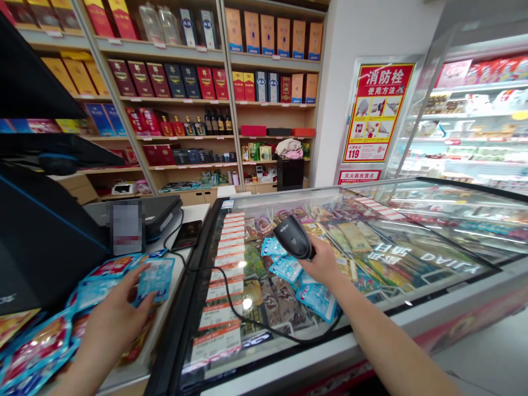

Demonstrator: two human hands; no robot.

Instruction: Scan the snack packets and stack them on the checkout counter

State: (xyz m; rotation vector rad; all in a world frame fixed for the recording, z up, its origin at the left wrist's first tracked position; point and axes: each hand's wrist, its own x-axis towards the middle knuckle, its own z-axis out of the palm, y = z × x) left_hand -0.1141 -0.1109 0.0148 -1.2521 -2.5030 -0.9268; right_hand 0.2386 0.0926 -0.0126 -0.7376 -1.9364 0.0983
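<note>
My right hand (324, 264) is wrapped round the handle of a black barcode scanner (293, 236), held over the freezer's glass top. Beneath it, several light-blue snack packets (286, 268) lie on the glass. On the left, my left hand (119, 308) has its thumb and fingers at the left side of a small blue packet (159, 278), gripping it over the counter. A pile of blue and red snack packets (41, 344) spreads beside and below that hand. From the scanner a black cable (231, 308) loops across the glass to the counter.
The chest freezer (350, 324) holds packaged ice creams under glass, with price labels (225, 275) along its left side. A phone (187, 235) lies by a dark counter device (160, 217). The black checkout terminal (45, 214) stands left. Shelves (173, 102) of boxes stand behind.
</note>
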